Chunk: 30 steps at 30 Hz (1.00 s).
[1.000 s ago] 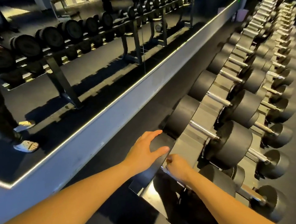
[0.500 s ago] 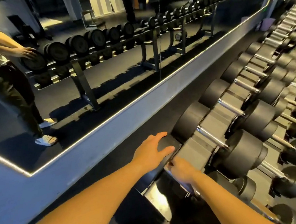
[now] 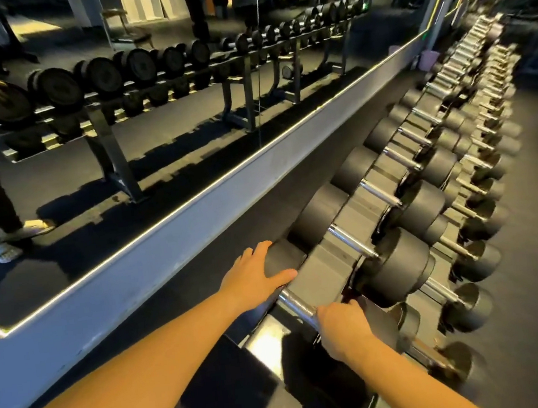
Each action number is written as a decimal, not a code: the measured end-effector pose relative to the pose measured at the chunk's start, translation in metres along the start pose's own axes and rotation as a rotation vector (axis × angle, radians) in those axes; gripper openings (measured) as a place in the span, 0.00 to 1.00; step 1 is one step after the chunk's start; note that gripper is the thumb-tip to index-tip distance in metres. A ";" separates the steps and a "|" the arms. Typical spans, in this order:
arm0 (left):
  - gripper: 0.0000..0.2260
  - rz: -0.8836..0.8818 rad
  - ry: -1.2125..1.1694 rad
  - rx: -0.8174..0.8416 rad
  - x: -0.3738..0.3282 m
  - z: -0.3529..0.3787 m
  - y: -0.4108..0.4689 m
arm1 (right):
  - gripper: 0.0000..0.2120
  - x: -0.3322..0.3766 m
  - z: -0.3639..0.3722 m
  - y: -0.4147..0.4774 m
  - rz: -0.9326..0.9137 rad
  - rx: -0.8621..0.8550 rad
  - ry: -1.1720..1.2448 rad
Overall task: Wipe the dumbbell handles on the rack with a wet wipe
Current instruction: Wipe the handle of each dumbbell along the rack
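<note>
The nearest dumbbell lies on the top tier of the rack, and its chrome handle shows bare at the far end. My left hand rests flat on that dumbbell's far black head. My right hand is curled round the near end of the handle, by the near head. No wet wipe shows; my fingers hide whatever is under them. Further dumbbells with chrome handles line the rack away to the upper right.
A long wall mirror runs along the left above a grey ledge, with a strip of dark floor between it and the rack. It reflects the rack and a person's legs in sandals. A lower tier of dumbbells sits to the right.
My right hand has slid along the handle toward me, baring the far end of the chrome bar. The left hand stays on the far head. The view has swung right.
</note>
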<state>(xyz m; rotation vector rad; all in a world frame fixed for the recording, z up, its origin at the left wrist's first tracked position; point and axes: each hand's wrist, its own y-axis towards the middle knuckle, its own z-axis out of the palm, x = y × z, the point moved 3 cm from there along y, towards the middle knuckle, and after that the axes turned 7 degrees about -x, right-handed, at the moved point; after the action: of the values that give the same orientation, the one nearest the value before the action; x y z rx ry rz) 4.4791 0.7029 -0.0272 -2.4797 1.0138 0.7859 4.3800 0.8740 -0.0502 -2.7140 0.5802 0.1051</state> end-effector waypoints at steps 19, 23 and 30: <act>0.39 -0.224 0.049 -0.119 -0.011 0.005 -0.019 | 0.14 -0.023 0.000 0.054 -0.135 -0.036 0.367; 0.38 -0.256 0.054 -0.162 -0.015 0.007 -0.024 | 0.21 -0.044 -0.001 0.032 -0.214 0.135 0.150; 0.37 -0.284 0.033 -0.200 -0.014 0.010 -0.026 | 0.11 -0.022 -0.021 0.056 0.079 -0.167 1.149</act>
<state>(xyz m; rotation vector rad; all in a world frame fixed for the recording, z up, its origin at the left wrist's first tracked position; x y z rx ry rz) 4.4863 0.7334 -0.0238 -2.7327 0.5968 0.7888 4.3365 0.8275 -0.0464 -2.6705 0.9746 -1.5040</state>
